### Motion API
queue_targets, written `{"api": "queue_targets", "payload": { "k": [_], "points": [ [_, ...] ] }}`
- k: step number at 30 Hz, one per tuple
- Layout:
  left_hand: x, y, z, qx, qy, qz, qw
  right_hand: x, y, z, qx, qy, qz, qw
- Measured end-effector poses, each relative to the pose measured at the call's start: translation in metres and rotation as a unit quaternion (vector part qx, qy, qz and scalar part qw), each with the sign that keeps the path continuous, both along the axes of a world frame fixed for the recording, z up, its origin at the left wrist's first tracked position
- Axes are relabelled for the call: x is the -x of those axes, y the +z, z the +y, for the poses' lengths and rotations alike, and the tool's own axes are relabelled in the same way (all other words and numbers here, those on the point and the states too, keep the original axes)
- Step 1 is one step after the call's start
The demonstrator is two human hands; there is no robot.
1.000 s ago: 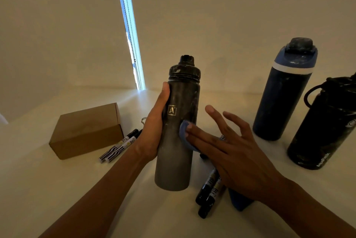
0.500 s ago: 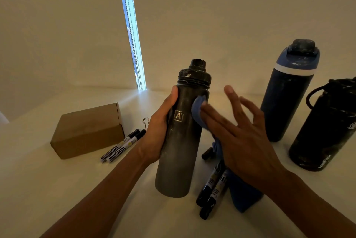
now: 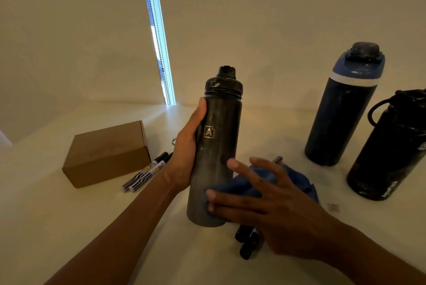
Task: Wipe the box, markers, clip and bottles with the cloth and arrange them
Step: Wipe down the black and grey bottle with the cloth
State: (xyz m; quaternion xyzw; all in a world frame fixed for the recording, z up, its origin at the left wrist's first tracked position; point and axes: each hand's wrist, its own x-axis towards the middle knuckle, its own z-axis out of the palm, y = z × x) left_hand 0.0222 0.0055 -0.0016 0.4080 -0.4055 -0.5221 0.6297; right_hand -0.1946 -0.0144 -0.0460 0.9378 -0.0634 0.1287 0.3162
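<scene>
My left hand (image 3: 184,158) grips a dusty black bottle (image 3: 217,146) with a square logo, held upright above the table. My right hand (image 3: 265,206) presses a blue cloth (image 3: 242,186) with straight fingers against the bottle's lower part. A blue-lidded bottle (image 3: 343,109) and a black bottle with a loop handle (image 3: 391,148) stand at the right. A brown cardboard box (image 3: 106,153) lies at the left, with two markers (image 3: 147,173) beside it. A wire clip (image 3: 174,141) peeks out behind my left hand. More black markers (image 3: 247,242) lie under my right hand.
The white table (image 3: 69,227) meets a pale wall at the back, where a bright window slit with a bead chain (image 3: 159,38) runs down. A small faint mark (image 3: 333,207) sits on the table right of the cloth.
My right hand has slid the cloth down the bottle from near its shoulder to its lower part. The left hand keeps its grip and the bottle stands a little more upright.
</scene>
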Motion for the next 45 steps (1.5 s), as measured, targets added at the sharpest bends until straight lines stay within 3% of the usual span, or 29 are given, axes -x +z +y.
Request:
{"api": "queue_targets", "payload": {
  "k": [4,11,15,20,26,29,31,34,36,41,43,45],
  "points": [
    [0.0,-0.002,-0.002,0.008,-0.001,-0.002,1.0,0.0,0.005,-0.008,-0.013,-0.03,-0.028,0.999],
    [0.003,-0.006,-0.002,0.0,0.019,-0.067,0.998,0.004,0.021,-0.035,-0.032,-0.093,-0.215,0.972],
    [0.008,-0.007,-0.005,0.015,0.019,-0.112,0.993,0.004,0.028,-0.041,-0.05,-0.102,-0.272,0.956],
    [0.007,-0.006,-0.004,0.026,0.015,-0.12,0.992,0.001,0.021,-0.033,-0.076,-0.115,-0.236,0.962],
    [0.003,-0.006,-0.003,0.015,0.032,-0.082,0.996,0.004,0.0,-0.017,-0.086,-0.053,-0.077,0.992],
    [0.002,-0.007,-0.003,0.017,0.049,-0.081,0.995,0.009,0.0,-0.009,-0.14,-0.015,-0.148,0.979],
    [0.002,-0.009,-0.005,0.015,0.056,-0.077,0.995,0.011,0.0,-0.004,-0.24,-0.006,-0.28,0.929],
    [0.002,-0.009,-0.006,0.014,0.063,-0.077,0.995,0.009,0.006,0.008,-0.458,-0.043,-0.47,0.753],
    [0.001,-0.009,-0.006,0.012,0.06,-0.074,0.995,0.007,0.012,0.006,-0.565,-0.057,-0.51,0.646],
    [0.0,-0.011,-0.007,0.011,0.062,-0.069,0.996,0.008,0.01,-0.012,-0.694,-0.062,-0.568,0.439],
    [0.0,-0.012,-0.008,0.013,0.062,-0.073,0.995,0.009,0.01,-0.014,-0.731,-0.044,-0.568,0.377],
    [0.001,-0.012,-0.008,0.014,0.064,-0.078,0.995,0.009,0.014,-0.019,-0.76,-0.007,-0.555,0.337]
  ]
}}
